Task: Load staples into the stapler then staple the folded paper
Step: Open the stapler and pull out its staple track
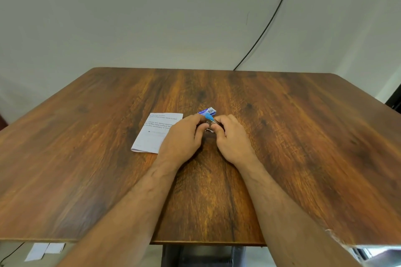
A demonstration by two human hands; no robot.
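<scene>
Both hands meet mid-table around a small stapler [209, 123]: the left hand [181, 138] curls its fingers round the stapler's left side, the right hand [231, 136] pinches it from the right. Little of it shows between them, only a blue tip and a metal part, so its axis cannot be judged. Just beyond lies a blue-and-white staple box [207, 111]. The folded paper [153, 134], printed, lies flat under the left hand's edge on the wooden table [303, 136]

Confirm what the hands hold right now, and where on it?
Both the left hand and right hand grip the small stapler between them, one at each end; exact finger placement is hidden.
</scene>
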